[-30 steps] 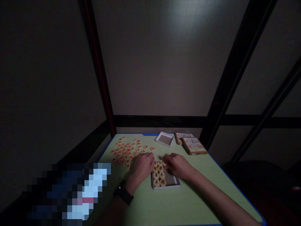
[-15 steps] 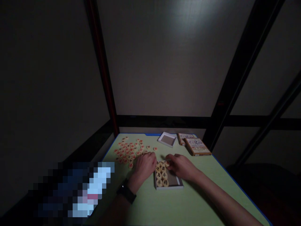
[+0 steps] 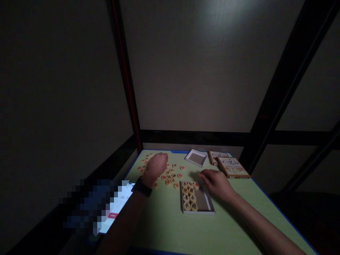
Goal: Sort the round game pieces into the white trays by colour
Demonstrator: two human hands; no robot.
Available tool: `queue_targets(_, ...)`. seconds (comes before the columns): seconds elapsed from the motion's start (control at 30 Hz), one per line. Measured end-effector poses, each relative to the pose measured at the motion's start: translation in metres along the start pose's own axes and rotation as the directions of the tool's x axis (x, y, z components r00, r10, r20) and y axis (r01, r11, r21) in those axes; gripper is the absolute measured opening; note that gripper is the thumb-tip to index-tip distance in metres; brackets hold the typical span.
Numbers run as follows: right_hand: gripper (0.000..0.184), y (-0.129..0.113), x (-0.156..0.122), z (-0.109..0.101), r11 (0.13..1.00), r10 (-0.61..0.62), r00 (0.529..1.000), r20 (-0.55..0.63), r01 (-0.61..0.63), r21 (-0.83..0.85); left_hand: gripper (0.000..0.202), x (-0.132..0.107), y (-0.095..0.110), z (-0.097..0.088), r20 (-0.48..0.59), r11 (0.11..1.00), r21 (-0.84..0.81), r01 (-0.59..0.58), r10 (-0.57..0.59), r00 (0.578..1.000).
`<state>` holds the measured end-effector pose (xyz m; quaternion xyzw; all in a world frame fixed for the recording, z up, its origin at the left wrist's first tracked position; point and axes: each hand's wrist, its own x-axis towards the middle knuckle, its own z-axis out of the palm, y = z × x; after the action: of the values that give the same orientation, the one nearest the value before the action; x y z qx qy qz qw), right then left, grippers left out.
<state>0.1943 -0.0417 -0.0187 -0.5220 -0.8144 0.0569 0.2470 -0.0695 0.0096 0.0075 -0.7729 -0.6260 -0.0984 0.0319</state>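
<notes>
— Where was the left hand (image 3: 156,166)?
— At eleven o'clock on the pale green tabletop (image 3: 170,230), fingers curled over the scattered round cream discs with red marks (image 3: 170,176); pinching or not, I cannot tell.
— And the right hand (image 3: 216,182)?
— It lay loosely spread at the one o'clock corner of the shallow white cardboard tray (image 3: 203,202) holding black-marked discs (image 3: 189,197)

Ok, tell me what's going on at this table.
A person works with both hands on a green table. The left hand is curled over loose round game pieces scattered at the far left; whether it holds one is unclear. The right hand rests open by the far end of a shallow tray holding rows of pieces. An empty tray and two printed boxes lie beyond.
</notes>
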Motion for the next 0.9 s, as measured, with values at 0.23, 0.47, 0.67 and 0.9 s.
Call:
queue_targets(0.23, 0.04, 0.007, 0.0, 0.013, 0.995, 0.013, 0.998, -0.061, -0.019, -0.098, 0.041, 0.063, -0.027, 0.005, 0.146, 1.0, 0.023, 0.016, -0.02, 0.989)
queue_targets(0.47, 0.043, 0.008, -0.002, 0.018, 0.979, -0.055, 0.997, -0.045, 0.045, -0.199, 0.037, 0.085, -0.034, 0.026, 0.218, 0.999, 0.044, 0.008, -0.018, 0.976)
queue_targets(0.67, 0.042, 0.005, -0.005, 0.012, 0.974, -0.133, 0.987, -0.088, 0.114, -0.197, 0.028, 0.083, -0.045, 0.011, 0.184, 0.999, 0.033, -0.002, -0.004, 0.983)
queue_targets(0.9, 0.039, 0.004, -0.006, 0.009, 0.969, -0.186, 0.977, -0.101, 0.166, -0.181, 0.024, 0.056, -0.087, -0.025, 0.183, 0.996, 0.056, 0.069, -0.078, 0.98)
